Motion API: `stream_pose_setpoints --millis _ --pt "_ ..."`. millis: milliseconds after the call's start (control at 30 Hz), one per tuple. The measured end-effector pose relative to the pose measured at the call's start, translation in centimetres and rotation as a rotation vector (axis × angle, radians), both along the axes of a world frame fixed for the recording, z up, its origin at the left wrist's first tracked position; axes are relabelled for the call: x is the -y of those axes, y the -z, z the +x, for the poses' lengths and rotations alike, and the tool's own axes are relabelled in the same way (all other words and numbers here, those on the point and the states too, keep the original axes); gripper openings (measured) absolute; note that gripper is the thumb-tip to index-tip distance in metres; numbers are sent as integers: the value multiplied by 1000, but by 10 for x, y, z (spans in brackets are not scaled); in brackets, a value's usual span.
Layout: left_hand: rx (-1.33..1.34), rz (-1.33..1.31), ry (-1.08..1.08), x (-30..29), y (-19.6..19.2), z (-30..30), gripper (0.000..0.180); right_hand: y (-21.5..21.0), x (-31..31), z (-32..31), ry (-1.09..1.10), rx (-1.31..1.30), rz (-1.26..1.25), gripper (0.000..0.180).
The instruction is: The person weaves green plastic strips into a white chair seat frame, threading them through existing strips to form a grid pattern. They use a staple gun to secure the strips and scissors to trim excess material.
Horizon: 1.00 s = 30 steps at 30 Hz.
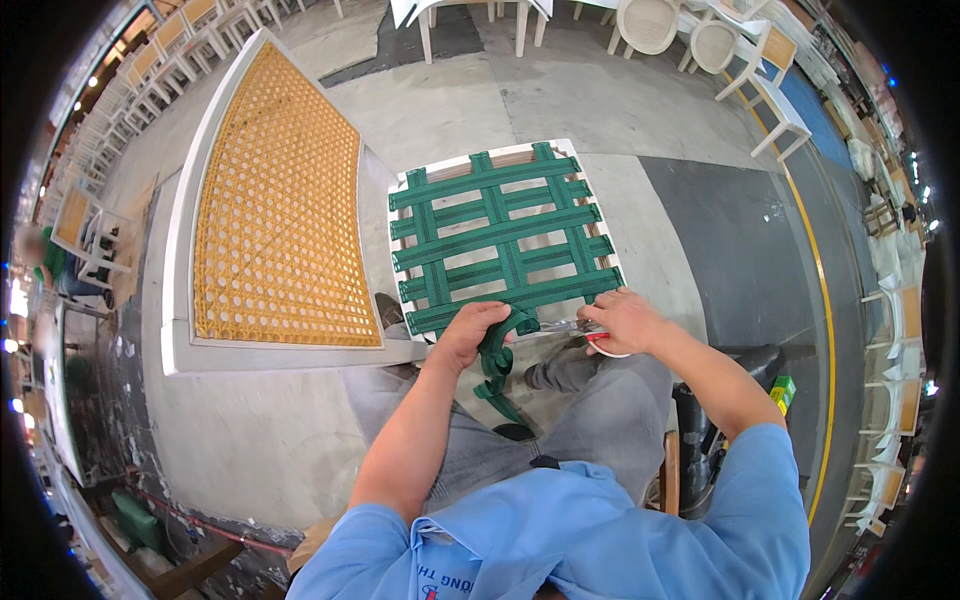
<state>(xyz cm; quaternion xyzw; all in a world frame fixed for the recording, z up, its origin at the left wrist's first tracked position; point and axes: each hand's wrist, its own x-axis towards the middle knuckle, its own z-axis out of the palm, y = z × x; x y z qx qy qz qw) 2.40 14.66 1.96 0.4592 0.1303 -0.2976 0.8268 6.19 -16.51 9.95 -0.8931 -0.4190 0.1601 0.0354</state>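
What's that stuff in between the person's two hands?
In the head view, between the left hand and the right hand are a bit of green strap and the metal blades of the scissors, which the right hand holds.

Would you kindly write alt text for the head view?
A person's left hand holds loose green webbing beside a chair seat crisscrossed with green straps, while the right hand holds scissors. The chair's cane backrest stands to the left.
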Motion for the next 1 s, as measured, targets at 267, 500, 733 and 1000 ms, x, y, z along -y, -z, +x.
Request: stream_pose_setpoints --millis 267,500,733,1000 --pt "-28 -8 36 0 -6 4 18 27 -14 22 -120 -81 -128 47" --pt "21 42 97 -1 -11 -2 18 23 -30 13 -158 18 44 42" --pt "-44 129 -92 -10 -16 -24 37 -13 8 -51 414 -66 368 52" --pt "179 -93 -101 10 -32 -33 12 -27 200 -279 1957 438 263 59"
